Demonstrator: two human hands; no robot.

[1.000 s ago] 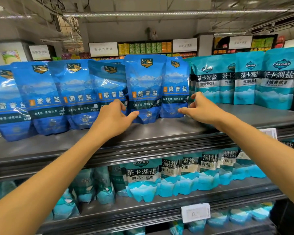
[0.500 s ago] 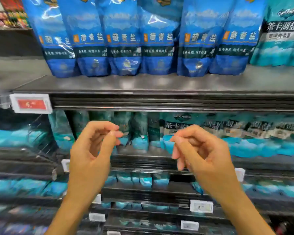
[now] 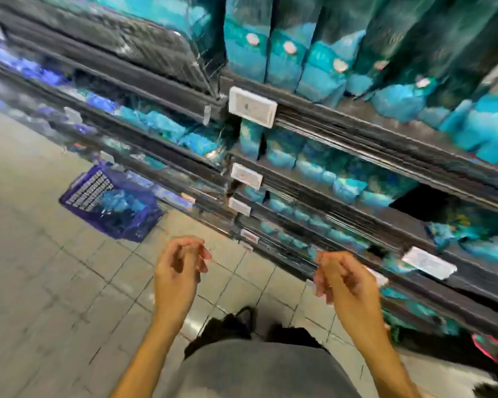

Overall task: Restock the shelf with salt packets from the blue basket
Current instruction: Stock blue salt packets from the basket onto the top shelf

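Hands loosely curled, empty: left hand (image 3: 181, 265), right hand (image 3: 342, 280); blue basket (image 3: 110, 202) contents blurred (motion smear).

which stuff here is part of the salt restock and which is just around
Part of the job:
- blue basket on the floor, blue packets inside
- shelves of teal packets
- left hand and right hand, both holding nothing, fingers loosely curled

Just around:
- price tags
- floor tiles
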